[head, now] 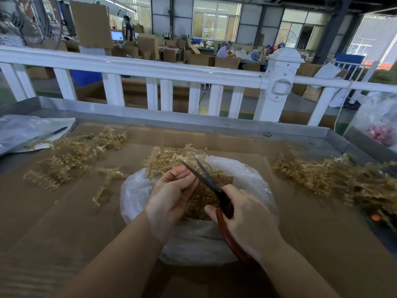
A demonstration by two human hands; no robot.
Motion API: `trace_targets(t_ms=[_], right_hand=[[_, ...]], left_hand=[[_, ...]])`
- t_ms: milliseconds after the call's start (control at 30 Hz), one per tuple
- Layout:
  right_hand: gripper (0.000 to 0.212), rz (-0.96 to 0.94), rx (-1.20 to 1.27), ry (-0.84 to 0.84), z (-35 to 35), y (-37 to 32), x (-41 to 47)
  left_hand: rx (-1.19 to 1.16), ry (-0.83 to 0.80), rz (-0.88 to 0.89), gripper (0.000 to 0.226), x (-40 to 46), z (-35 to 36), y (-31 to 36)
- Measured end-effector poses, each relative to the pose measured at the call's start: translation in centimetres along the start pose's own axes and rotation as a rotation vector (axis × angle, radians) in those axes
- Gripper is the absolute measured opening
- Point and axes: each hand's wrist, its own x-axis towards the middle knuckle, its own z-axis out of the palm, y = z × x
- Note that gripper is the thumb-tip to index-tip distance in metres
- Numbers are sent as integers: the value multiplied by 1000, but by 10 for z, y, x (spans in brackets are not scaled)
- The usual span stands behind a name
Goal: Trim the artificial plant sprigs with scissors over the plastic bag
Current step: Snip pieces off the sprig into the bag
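At the far left of the tabletop (64, 211) lies a crumpled sheet (23, 132), and beside it a loose heap of tan sprigs (66, 155). Over the open bag (253, 175) in the middle, my left hand (171, 194) has its fingers curled in, apparently pinching a sprig, though the piece itself is hidden behind my fingers. My right hand (247, 220) grips the scissors (214, 188) by their red-brown handles, blades parted and pointing up and away, their inner edge right at my left fingertips. The bag already holds a mound of cuttings (202, 196), and more sprigs sit just behind it. Further right waits another pile (322, 175), well apart from the bag. I judge this to be mid-cut: the blades are open and lined up for a snip. The next move calls for closing them cleanly on the stem while keeping my left fingertips clear, so the cut piece drops into the bag rather than onto the tabletop.
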Motion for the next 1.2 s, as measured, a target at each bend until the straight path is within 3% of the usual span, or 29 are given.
trace_targets(t_ms=[1200], right_hand=[[34,39,105,-62,-5,-5,6]], left_hand=[[11,-15,-64,26,0,-3,-7]])
